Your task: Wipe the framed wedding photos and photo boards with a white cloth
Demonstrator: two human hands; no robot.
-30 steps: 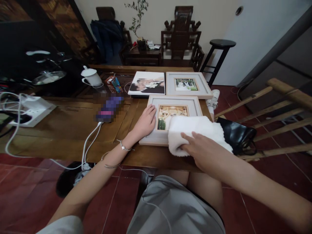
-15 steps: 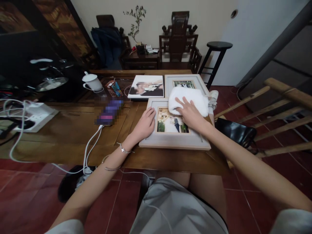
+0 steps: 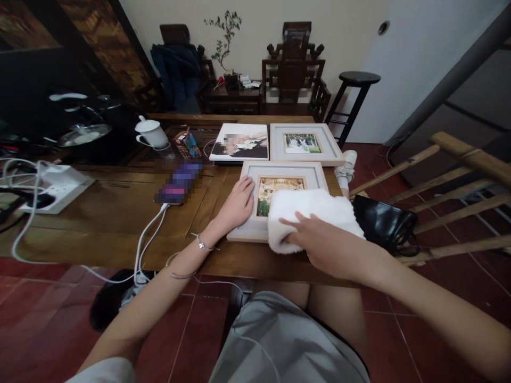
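A light wooden picture frame (image 3: pixel 249 230) lies flat near the table's front edge, a photo with trees and an arched building inside it. My left hand (image 3: pixel 238 203) rests on its left side, fingers laid on the rim. In my right hand (image 3: pixel 319 239) is a folded white cloth (image 3: pixel 315 205), pressed on the frame's lower right part and covering that corner and part of the photo. Behind it lie a second framed photo (image 3: pixel 302 143) and a white-topped photo panel (image 3: pixel 241 142), side by side.
On the table (image 3: pixel 115 223) to the left are a phone (image 3: pixel 179 183) on a charging cable, a drink carton (image 3: pixel 187 144), a lidded white cup (image 3: pixel 151 133), a pot (image 3: pixel 85 138) and a power strip (image 3: pixel 64 189). A wooden chair (image 3: pixel 471 154) with a black bag (image 3: pixel 381 223) stands at right.
My right hand has drawn the white cloth toward me, from the frame's upper right to its lower right. The framed photo behind is uncovered now. My left hand has stayed put.
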